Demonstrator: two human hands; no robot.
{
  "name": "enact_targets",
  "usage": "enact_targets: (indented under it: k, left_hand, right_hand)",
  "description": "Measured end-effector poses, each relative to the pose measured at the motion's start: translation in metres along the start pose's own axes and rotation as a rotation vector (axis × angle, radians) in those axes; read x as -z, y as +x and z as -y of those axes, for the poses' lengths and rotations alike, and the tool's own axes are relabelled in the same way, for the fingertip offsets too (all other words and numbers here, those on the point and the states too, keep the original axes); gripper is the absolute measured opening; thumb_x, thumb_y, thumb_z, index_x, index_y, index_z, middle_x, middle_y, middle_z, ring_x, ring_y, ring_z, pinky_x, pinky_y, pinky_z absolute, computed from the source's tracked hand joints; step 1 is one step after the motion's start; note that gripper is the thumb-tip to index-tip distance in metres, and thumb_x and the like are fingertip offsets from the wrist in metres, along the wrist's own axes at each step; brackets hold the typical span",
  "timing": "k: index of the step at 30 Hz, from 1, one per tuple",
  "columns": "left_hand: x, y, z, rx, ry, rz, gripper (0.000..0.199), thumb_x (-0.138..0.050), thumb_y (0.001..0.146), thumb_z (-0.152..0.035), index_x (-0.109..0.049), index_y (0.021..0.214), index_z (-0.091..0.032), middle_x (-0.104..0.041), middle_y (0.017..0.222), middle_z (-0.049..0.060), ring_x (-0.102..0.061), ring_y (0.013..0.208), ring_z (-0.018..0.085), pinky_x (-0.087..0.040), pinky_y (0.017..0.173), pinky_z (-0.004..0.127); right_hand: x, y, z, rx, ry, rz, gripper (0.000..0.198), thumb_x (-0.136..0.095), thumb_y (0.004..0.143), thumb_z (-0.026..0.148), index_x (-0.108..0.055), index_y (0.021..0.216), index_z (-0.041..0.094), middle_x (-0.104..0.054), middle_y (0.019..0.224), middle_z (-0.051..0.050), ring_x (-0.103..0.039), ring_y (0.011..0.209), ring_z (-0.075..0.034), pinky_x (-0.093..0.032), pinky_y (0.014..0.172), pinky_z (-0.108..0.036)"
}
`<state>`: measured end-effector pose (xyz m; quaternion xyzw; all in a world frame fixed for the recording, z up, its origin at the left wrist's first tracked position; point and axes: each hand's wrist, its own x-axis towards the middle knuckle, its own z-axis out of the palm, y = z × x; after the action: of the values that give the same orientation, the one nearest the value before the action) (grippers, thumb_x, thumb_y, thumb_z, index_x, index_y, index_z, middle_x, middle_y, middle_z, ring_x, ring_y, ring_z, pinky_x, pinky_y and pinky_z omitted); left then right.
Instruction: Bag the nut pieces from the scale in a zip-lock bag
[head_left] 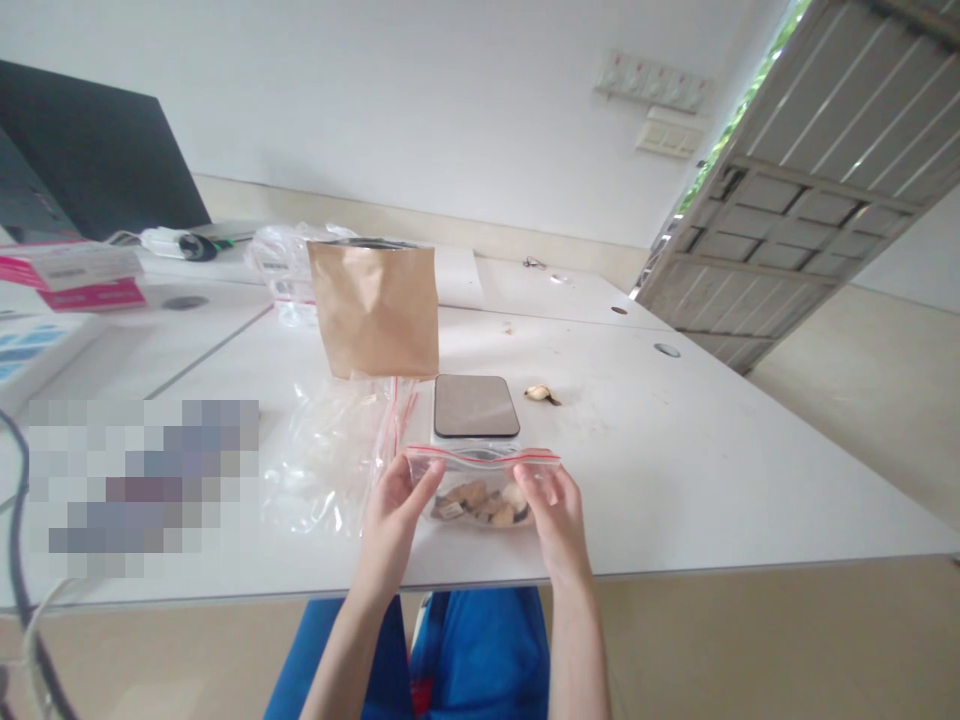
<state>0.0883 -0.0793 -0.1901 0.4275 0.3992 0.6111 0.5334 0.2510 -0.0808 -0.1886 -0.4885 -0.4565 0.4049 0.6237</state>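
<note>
A small clear zip bag with a red seal strip holds several pale brown pieces. My left hand grips its left side and my right hand grips its right side, just above the white table's front edge. Right behind the bag sits a small flat scale with a dark grey top. A brown paper pouch stands upright behind the scale to the left. Empty clear zip bags lie left of my hands. One loose pale piece lies right of the scale.
A dark monitor stands at the far left, with pink and white boxes in front of it. Clear plastic packets lie behind the pouch. A grey slatted door leans at the right. Cables hang at the lower left.
</note>
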Motion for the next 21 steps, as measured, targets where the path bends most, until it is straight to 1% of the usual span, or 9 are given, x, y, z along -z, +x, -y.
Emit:
enact_targets:
  k: [2,4,6,8,10,12,14,18,21]
  left_hand:
    - [-0.001,0.0,0.0,0.012,0.049,-0.002,0.032,-0.066,0.078,-0.04,-0.067,0.099,-0.016,-0.07,0.103,0.008,-0.06,0.104,0.022,-0.043,0.094,0.033]
    - [0.0,0.0,0.0,0.037,0.092,-0.006,0.032,-0.067,0.077,-0.041,-0.068,0.096,-0.015,-0.071,0.098,0.008,-0.062,0.099,0.023,-0.045,0.091,0.033]
    - [0.001,-0.001,-0.001,0.037,0.136,-0.009,0.03,-0.068,0.077,-0.042,-0.07,0.091,-0.016,-0.072,0.091,0.007,-0.064,0.092,0.022,-0.046,0.086,0.032]
    - [0.003,-0.002,-0.003,-0.011,0.192,-0.035,0.026,-0.069,0.076,-0.041,-0.071,0.085,-0.017,-0.072,0.086,0.006,-0.064,0.087,0.021,-0.046,0.082,0.03]
    - [0.004,-0.003,-0.005,-0.092,0.247,-0.095,0.023,-0.07,0.074,-0.04,-0.072,0.08,-0.018,-0.071,0.085,0.005,-0.063,0.087,0.021,-0.045,0.082,0.029]
    - [0.006,-0.005,-0.009,-0.15,0.269,-0.161,0.022,-0.071,0.074,-0.039,-0.072,0.079,-0.018,-0.071,0.088,0.006,-0.062,0.09,0.021,-0.045,0.084,0.03]
    - [0.006,-0.006,-0.012,-0.139,0.25,-0.176,0.022,-0.071,0.074,-0.039,-0.073,0.08,-0.018,-0.071,0.088,0.006,-0.062,0.089,0.021,-0.045,0.083,0.03]
    - [0.005,-0.007,-0.011,-0.034,0.136,-0.125,0.024,-0.072,0.072,-0.042,-0.072,0.076,-0.018,-0.072,0.081,0.005,-0.065,0.083,0.02,-0.048,0.079,0.028]
    - [0.004,-0.007,-0.007,-0.015,0.03,-0.065,0.03,-0.068,0.074,-0.046,-0.074,0.083,-0.018,-0.074,0.088,0.006,-0.065,0.091,0.022,-0.048,0.083,0.029]
  right_hand:
    - [-0.001,0.0,-0.001,-0.009,-0.006,0.02,0.025,-0.07,0.074,0.042,-0.07,0.084,0.019,-0.072,0.086,-0.006,-0.066,0.086,-0.021,-0.05,0.082,-0.034]
    - [0.0,0.0,-0.003,-0.002,-0.01,0.012,0.025,-0.07,0.074,0.041,-0.07,0.085,0.019,-0.072,0.085,-0.005,-0.066,0.085,-0.02,-0.05,0.081,-0.033]
    - [0.0,0.0,-0.004,0.061,-0.016,-0.032,0.021,-0.069,0.075,0.039,-0.069,0.083,0.019,-0.07,0.081,-0.004,-0.065,0.082,-0.019,-0.05,0.077,-0.031]
    - [0.001,0.0,-0.004,0.169,-0.048,-0.077,0.016,-0.069,0.077,0.035,-0.068,0.079,0.019,-0.066,0.077,-0.002,-0.062,0.077,-0.016,-0.048,0.073,-0.029]
    - [-0.001,-0.001,-0.002,0.26,-0.092,-0.089,0.014,-0.068,0.078,0.032,-0.067,0.076,0.018,-0.062,0.073,-0.001,-0.059,0.074,-0.015,-0.046,0.07,-0.028]
    - [-0.003,-0.003,0.001,0.29,-0.113,-0.079,0.013,-0.067,0.078,0.03,-0.066,0.074,0.018,-0.06,0.071,-0.001,-0.057,0.072,-0.015,-0.045,0.068,-0.028]
    - [-0.005,-0.004,0.002,0.29,-0.101,-0.064,0.013,-0.067,0.078,0.03,-0.065,0.072,0.018,-0.059,0.071,-0.001,-0.056,0.071,-0.015,-0.045,0.066,-0.027]
    - [-0.002,-0.003,0.002,0.266,-0.041,0.007,0.018,-0.067,0.077,0.033,-0.061,0.068,0.019,-0.061,0.077,-0.002,-0.058,0.076,-0.015,-0.047,0.067,-0.027]
    - [0.0,-0.003,0.0,0.233,0.011,0.087,0.022,-0.066,0.077,0.039,-0.061,0.068,0.02,-0.065,0.081,-0.004,-0.06,0.079,-0.017,-0.048,0.069,-0.028]
